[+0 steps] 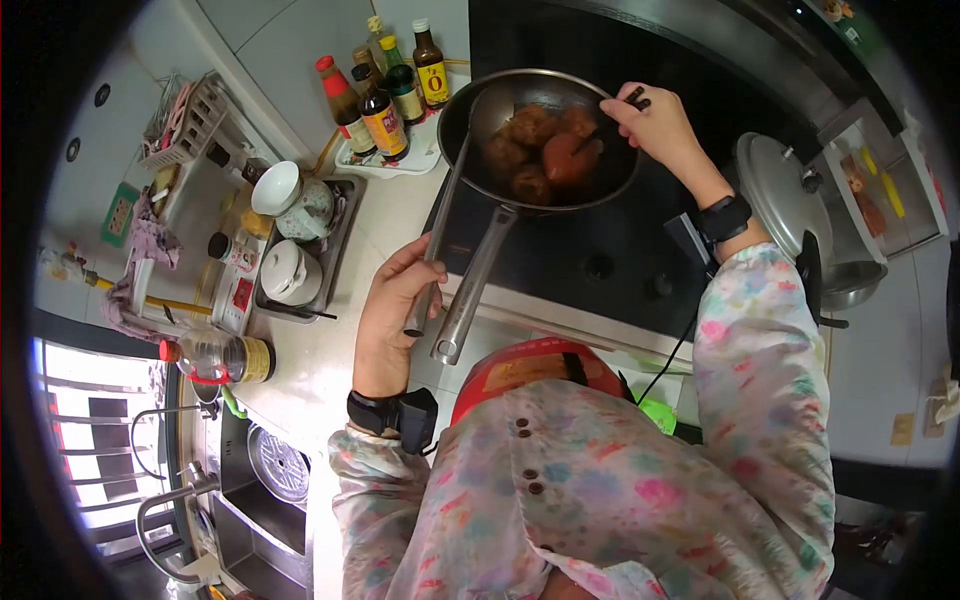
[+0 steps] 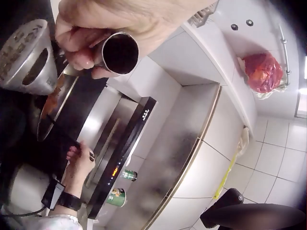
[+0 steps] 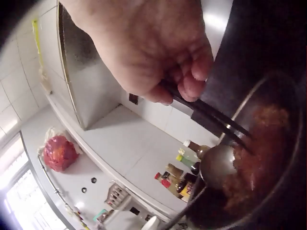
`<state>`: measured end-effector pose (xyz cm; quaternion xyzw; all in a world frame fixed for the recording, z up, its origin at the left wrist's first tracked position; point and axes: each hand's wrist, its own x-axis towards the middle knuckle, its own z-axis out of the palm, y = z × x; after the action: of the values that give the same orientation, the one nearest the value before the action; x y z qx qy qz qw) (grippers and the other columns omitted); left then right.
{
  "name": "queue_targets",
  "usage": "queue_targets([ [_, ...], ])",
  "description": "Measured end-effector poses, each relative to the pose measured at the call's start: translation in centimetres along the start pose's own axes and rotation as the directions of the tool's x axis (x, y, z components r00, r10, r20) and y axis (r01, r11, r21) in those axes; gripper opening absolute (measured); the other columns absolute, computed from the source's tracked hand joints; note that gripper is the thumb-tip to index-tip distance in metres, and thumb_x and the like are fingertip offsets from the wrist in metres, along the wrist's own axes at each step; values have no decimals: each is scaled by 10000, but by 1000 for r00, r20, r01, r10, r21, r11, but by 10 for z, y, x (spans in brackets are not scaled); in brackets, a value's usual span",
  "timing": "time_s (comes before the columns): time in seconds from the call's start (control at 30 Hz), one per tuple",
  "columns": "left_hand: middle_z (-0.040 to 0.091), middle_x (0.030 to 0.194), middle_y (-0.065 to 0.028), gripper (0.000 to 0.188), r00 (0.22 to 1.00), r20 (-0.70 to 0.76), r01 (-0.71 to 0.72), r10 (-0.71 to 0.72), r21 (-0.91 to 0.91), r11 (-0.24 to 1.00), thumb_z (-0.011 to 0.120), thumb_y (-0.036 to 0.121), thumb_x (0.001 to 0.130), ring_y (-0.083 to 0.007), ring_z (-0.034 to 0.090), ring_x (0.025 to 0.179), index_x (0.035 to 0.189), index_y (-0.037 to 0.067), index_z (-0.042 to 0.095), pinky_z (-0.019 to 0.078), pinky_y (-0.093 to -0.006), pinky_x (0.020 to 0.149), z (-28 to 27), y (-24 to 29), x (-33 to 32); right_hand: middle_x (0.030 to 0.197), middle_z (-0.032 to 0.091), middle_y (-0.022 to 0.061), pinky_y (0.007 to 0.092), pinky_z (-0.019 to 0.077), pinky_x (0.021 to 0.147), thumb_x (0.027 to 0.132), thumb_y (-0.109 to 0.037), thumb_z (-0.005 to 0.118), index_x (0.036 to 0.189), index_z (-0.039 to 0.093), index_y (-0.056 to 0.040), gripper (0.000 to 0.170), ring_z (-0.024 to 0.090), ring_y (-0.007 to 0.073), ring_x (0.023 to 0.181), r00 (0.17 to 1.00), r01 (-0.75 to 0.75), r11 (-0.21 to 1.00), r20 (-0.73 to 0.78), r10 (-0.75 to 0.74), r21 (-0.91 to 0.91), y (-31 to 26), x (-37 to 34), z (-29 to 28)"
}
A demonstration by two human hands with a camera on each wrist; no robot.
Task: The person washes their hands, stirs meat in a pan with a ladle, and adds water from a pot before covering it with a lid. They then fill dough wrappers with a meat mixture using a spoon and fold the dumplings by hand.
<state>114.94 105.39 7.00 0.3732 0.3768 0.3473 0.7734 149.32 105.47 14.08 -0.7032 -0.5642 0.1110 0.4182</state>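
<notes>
A dark wok sits on the black stovetop, its long metal handle pointing toward the person. Inside are brown chunks of food and a larger smooth reddish piece in dark sauce. My left hand grips the hollow metal handle of a ladle, whose bowl rests at the wok's left side. From the right, my right hand holds black chopsticks over the rim. Their tips reach down to the reddish food in the right wrist view.
Sauce bottles stand on a white tray left of the wok. Farther left are a tray with a white lidded pot, a large plastic bottle and a sink. A lidded metal pot stands to the right.
</notes>
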Motion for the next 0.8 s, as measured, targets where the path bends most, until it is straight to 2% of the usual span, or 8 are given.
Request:
queue_targets([
  [0.2,568,772,-30,543,992,15,-129,129,165,978,548,-47,703,-74,529,623,1237,-52,451,414,-187,564,15,-4,-20,521,550,35,241,401,440,807,-287,616,700,592,-43,267,515,100,443,981,186,940,-1,-195,-285,9,11,11],
  [0.23,558,770,-17,550,988,17,-154,154,205,967,548,-59,699,-65,518,631,1240,-50,451,404,-179,580,16,0,-27,520,551,36,248,406,443,803,-295,621,699,593,-45,272,518,103,442,982,174,946,-27,-188,-273,12,16,11],
  [0.33,515,753,16,562,979,41,-202,200,336,920,553,-90,688,-49,486,636,1241,-43,460,376,-165,590,20,15,-46,517,551,38,256,412,445,797,-307,629,694,592,-48,281,519,108,437,989,119,965,-62,-138,-234,14,27,13],
  [0.5,453,722,33,590,982,78,-185,170,538,822,582,-78,682,-41,453,627,1256,-21,456,359,-166,575,19,9,-64,538,578,63,257,433,425,787,-279,630,675,578,-24,283,546,125,430,993,-102,989,-77,94,-105,21,42,13],
  [0.6,496,715,-19,626,979,112,-190,169,797,573,604,-62,651,-66,468,610,1257,17,469,392,-194,567,11,2,-70,542,592,55,289,462,516,793,-310,612,651,610,-42,304,579,153,480,974,-209,973,-115,197,-99,33,46,12],
  [0.63,567,758,-108,639,942,201,-305,270,847,434,613,-40,613,-157,560,604,1236,45,494,458,-261,574,12,0,-71,543,593,55,288,462,516,795,-306,610,649,609,-41,303,578,152,478,975,-203,976,-108,194,-77,35,45,11],
  [0.73,603,866,-165,611,870,366,-396,330,918,27,598,-27,608,-283,607,650,1208,47,512,493,-347,591,29,8,-77,541,586,56,276,449,481,794,-293,614,661,601,-35,291,560,138,456,982,-165,986,-98,161,-33,39,41,6],
  [0.8,603,893,-167,603,854,403,-400,329,913,-80,588,-20,607,-318,599,660,1202,54,515,491,-374,578,36,8,-75,531,573,58,255,424,413,784,-283,629,690,588,-27,276,532,116,420,989,-107,994,-103,103,-34,37,40,4],
])
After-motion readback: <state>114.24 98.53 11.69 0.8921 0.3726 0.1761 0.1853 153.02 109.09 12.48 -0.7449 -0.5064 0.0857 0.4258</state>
